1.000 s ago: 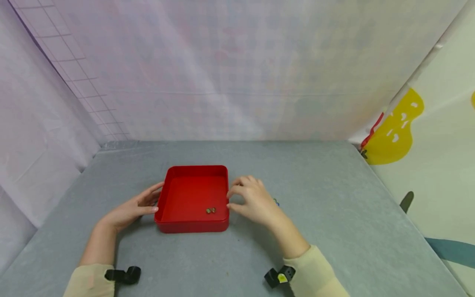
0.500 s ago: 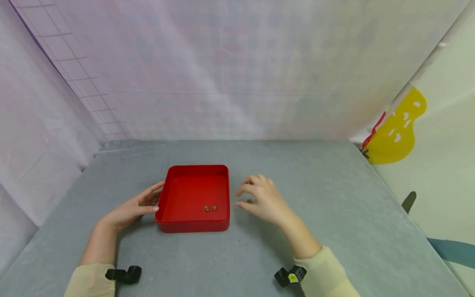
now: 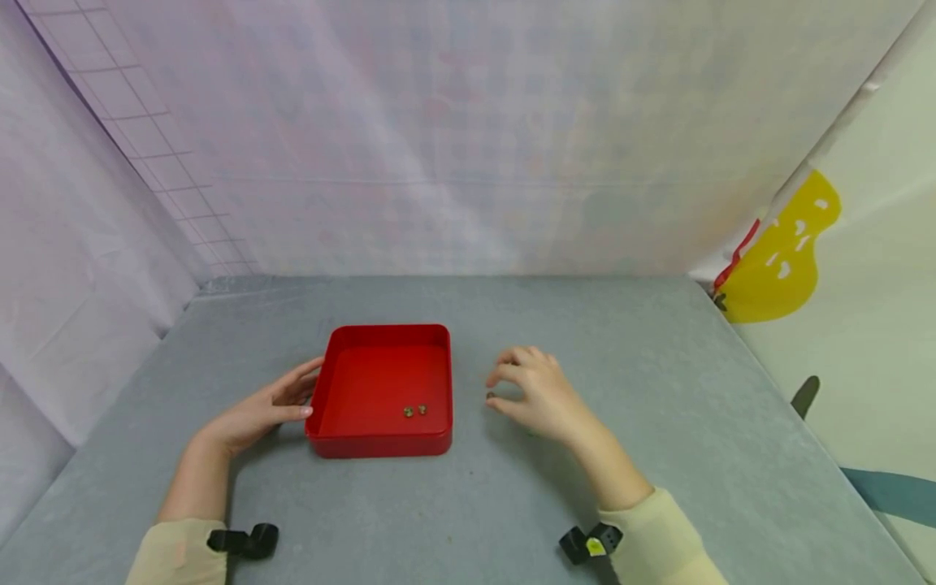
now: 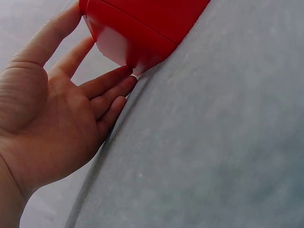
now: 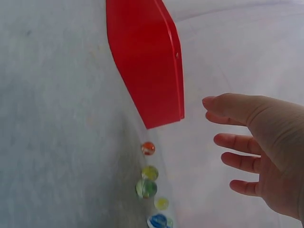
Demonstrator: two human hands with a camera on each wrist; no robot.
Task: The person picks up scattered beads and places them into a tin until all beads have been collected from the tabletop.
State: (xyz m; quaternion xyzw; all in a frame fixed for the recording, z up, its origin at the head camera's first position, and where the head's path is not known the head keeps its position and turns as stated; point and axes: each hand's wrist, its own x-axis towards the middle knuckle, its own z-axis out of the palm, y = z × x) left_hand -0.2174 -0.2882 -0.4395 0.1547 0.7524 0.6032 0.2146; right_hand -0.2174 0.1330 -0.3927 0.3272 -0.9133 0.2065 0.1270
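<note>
A square red tray with low walls sits on the grey table. Two small marbles lie inside it, near its front right corner. My left hand rests against the tray's left side, its thumb at the rim and fairly straight fingers along the wall. To the right of the tray, apart from it, my right hand hovers with loosely bent fingers and nothing held. Beneath that hand, the right wrist view has several glass marbles on the table, among them an orange marble, a green marble and a blue marble.
The grey table reaches back to a pale hanging curtain. White sheeting closes the left side, and a printed sheet with a yellow shape hangs at the right. Each sleeve cuff carries a black wrist camera.
My right hand has moved rightward, away from the tray's right wall. Inside the tray the two marbles have shifted slightly, now a little apart. The left hand stays in place.
</note>
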